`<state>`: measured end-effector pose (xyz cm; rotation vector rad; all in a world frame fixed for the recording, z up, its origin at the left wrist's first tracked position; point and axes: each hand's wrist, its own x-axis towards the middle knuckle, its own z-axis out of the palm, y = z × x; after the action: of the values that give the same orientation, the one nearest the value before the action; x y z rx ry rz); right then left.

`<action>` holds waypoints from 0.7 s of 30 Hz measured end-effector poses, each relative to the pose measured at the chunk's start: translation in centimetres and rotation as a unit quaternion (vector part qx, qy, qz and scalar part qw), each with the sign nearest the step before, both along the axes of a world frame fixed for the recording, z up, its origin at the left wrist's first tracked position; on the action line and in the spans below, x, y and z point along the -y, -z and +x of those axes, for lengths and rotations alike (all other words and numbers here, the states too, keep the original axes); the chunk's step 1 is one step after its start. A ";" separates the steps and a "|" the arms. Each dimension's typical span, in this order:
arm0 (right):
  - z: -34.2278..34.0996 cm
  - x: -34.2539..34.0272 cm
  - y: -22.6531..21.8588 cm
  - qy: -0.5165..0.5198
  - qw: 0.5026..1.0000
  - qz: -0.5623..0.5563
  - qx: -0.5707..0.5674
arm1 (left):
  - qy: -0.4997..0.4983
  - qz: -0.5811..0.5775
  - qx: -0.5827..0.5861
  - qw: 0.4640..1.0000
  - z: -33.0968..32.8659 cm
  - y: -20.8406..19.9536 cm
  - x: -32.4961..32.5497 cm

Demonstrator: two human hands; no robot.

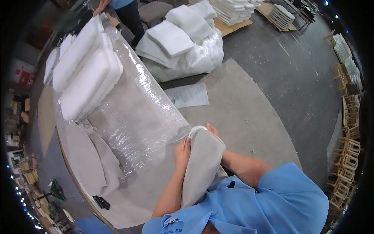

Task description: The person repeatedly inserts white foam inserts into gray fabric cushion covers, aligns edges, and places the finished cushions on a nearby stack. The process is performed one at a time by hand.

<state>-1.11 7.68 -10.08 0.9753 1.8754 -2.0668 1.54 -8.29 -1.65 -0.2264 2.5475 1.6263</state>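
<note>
A grey fabric cushion cover (204, 160) stands on end against my body, with a rim of white padding (198, 128) showing at its top. My left hand (182, 154) grips the left edge of the cover near the top, thumb up. My right hand (212, 130) is closed on its upper right edge; part of that hand is hidden behind the cover. On the plastic-covered table (148, 140) to the left lie loose grey fabric covers (91, 160). Thick white padding pieces (87, 82) are piled at the table's far left.
Another person (124, 9) stands beyond the table, a hand near the white pile. A plastic bag (202, 52) topped with white pads sits past the table. Wooden chair frames (346, 156) line the right side. A small black object (101, 202) lies at the table's near left edge.
</note>
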 end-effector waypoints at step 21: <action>2.8 0.3 -7.5 -0.071 0.995 0.070 -0.030 | 0.033 0.156 0.181 0.971 -3.1 1.1 3.2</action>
<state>1.67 7.37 -2.59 0.7925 2.0774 -1.9267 -1.60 -11.52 -2.75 -0.3640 1.9850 1.7446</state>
